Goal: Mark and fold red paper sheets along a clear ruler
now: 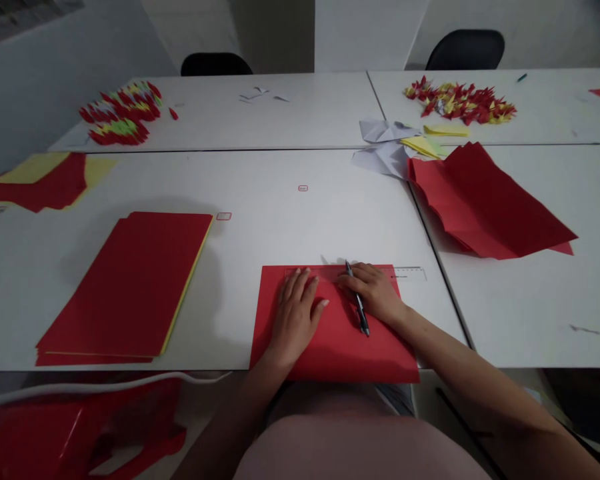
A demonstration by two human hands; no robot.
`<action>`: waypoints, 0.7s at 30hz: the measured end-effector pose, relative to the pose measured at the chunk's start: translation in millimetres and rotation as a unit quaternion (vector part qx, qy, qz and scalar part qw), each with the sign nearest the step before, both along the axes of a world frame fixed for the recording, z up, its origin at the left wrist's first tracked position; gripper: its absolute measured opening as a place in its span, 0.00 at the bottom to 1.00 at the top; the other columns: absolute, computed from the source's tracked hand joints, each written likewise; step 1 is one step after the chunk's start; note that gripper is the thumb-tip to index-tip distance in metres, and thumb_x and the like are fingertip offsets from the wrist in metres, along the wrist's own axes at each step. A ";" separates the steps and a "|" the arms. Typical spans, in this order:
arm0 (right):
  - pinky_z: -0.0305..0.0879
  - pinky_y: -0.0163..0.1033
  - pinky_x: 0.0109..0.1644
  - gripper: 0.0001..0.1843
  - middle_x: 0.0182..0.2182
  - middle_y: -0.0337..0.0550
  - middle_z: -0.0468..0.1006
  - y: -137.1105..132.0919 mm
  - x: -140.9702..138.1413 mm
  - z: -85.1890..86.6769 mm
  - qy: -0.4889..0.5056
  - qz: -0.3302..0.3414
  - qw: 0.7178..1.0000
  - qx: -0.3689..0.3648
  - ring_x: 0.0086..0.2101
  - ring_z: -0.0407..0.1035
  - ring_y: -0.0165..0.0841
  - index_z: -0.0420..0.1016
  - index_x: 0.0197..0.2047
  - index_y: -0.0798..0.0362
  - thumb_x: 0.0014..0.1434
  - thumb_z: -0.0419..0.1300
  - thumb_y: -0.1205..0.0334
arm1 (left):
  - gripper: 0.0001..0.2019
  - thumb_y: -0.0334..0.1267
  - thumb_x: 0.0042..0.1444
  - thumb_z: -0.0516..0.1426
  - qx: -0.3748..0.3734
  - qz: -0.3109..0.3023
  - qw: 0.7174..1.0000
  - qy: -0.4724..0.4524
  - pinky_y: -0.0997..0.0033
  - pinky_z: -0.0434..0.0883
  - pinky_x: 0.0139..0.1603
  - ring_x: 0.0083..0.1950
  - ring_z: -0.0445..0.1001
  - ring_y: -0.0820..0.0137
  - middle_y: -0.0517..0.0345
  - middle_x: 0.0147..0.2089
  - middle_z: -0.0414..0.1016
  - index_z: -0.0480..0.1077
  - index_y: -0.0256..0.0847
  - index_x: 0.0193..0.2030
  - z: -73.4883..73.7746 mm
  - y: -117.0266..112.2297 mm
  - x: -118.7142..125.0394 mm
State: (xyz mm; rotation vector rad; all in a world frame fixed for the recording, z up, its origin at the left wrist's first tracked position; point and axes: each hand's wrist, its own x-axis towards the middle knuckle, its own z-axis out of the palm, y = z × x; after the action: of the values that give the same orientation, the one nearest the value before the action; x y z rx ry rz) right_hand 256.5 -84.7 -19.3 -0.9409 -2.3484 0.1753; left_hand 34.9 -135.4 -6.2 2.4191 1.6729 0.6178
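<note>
A sheet of red paper (330,353) is laid flat on a white tabletop (280,230), at lower centre of the frame. Along its upper edge, a clear ruler (410,273) is set left to right, its right end extending past the sheet. The left hand (295,313) is pressed flat on the sheet, open, with its fingers spread and their tips resting on the ruler. The right hand (373,291) is closed around a dark pen (361,313) and rests just to the right, so it is the nearer hand to the pen's upper end. The pen's long axis slants from upper left to lower right, and that upper end is held at the ruler. A stack of red paper (125,283), edged with yellow, is placed at left.
</note>
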 end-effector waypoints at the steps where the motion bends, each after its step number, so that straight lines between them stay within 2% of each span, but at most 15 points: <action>1: 0.65 0.43 0.41 0.11 0.36 0.47 0.79 0.3 0.1 -0.4 0.003 -0.001 1.000 -0.001 0.40 0.70 0.39 0.75 0.47 0.52 0.66 0.55 0.71 | 0.21 0.44 0.67 0.54 0.000 0.000 1.000 0.002 0.43 0.58 0.71 0.72 0.57 0.52 0.44 0.70 0.62 0.66 0.37 0.63 0.2 0.2 0.0; 10: 0.66 0.44 0.41 0.12 0.36 0.46 0.79 0.8 -0.2 -1.6 0.019 -0.013 1.000 -0.019 0.40 0.70 0.39 0.75 0.47 0.50 0.66 0.54 0.71 | 0.21 0.43 0.67 0.54 0.004 0.002 1.000 -0.015 0.42 0.60 0.70 0.71 0.59 0.53 0.45 0.68 0.64 0.64 0.42 0.64 -1.4 0.1 0.4; 21: 0.66 0.45 0.42 0.11 0.37 0.46 0.79 1.4 0.7 -2.8 0.018 -0.028 0.999 -0.026 0.41 0.70 0.39 0.75 0.48 0.49 0.66 0.54 0.70 | 0.21 0.41 0.67 0.53 0.007 -0.004 1.000 0.006 0.42 0.61 0.69 0.69 0.62 0.52 0.45 0.67 0.66 0.64 0.39 0.64 0.4 1.5 0.9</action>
State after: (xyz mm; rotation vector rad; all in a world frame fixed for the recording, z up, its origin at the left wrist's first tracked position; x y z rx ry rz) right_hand 257.1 -83.4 -22.1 -1.0185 -2.2919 0.2296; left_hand 35.8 -134.0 -5.9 2.4428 1.6684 0.6159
